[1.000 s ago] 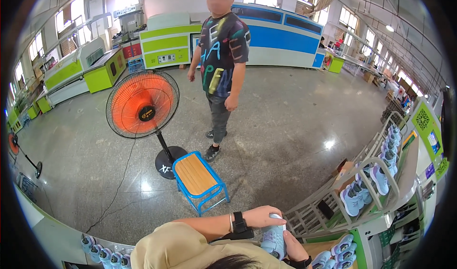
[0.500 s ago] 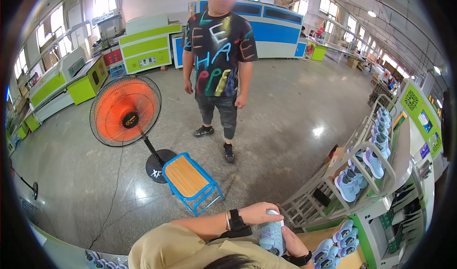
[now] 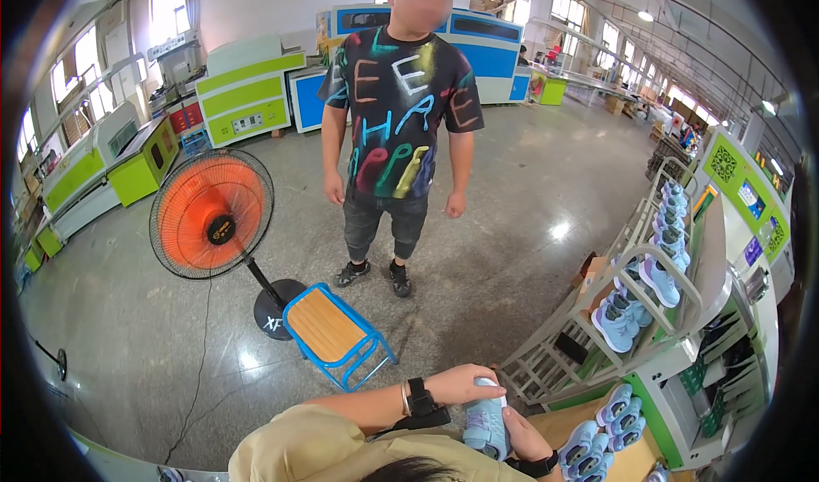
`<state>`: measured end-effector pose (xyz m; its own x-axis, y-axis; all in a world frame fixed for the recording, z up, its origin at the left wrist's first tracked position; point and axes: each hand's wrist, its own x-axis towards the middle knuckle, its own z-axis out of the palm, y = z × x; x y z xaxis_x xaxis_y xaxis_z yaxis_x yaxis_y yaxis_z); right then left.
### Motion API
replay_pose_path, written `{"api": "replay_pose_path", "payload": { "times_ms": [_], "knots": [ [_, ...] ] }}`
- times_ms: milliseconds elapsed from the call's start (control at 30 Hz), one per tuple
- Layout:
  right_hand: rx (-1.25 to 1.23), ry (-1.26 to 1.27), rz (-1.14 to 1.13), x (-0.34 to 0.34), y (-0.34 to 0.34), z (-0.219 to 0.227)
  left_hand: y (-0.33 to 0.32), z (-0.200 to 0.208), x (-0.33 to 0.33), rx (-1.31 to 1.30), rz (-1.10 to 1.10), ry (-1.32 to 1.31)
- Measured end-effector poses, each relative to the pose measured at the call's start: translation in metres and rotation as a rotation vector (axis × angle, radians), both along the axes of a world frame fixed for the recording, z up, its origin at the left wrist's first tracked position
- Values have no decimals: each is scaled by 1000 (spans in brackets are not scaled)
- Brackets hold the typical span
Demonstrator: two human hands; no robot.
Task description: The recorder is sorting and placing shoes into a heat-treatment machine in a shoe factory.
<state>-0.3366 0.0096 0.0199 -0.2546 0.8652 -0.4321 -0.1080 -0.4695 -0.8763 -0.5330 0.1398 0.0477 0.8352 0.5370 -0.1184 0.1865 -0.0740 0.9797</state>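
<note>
Low in the head view, a light blue sneaker (image 3: 486, 424) with lilac laces and a white sole edge is held close to my body. My left hand (image 3: 467, 386) reaches across and grips it from the far left side, fingers curled over its end. On its right side, my right hand (image 3: 525, 435) is wrapped with the thumb along the shoe. The undersides of both hands' fingers are partly hidden. To the right of my right hand, several matching sneakers (image 3: 589, 448) stand in rows on a tan tabletop (image 3: 559, 420).
A metal rack (image 3: 546, 345) with more blue sneakers (image 3: 616, 322) rises at the right, beside a green-and-white machine (image 3: 725, 183). Ahead are a blue stool (image 3: 334, 327) with a wooden seat and an orange pedestal fan (image 3: 213, 217). A person (image 3: 399, 132) stands facing me beyond the stool.
The person opposite has stepped nearer and brought both feet closer together. My view has shifted slightly. Both my hands stay on the sneaker, with hardly any movement.
</note>
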Motion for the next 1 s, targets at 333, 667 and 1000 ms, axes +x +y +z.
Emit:
{"api": "replay_pose_path", "payload": {
  "times_ms": [333,667,1000],
  "knots": [
    [37,-71,78,11,2,14,-5,3,7,-78,28,-22],
    [415,-74,-150,52,14,24,-10,-31,0,-217,130,-76],
    [264,695,-224,66,20,19,5,-24,-7,-228,94,80]
  ]
}}
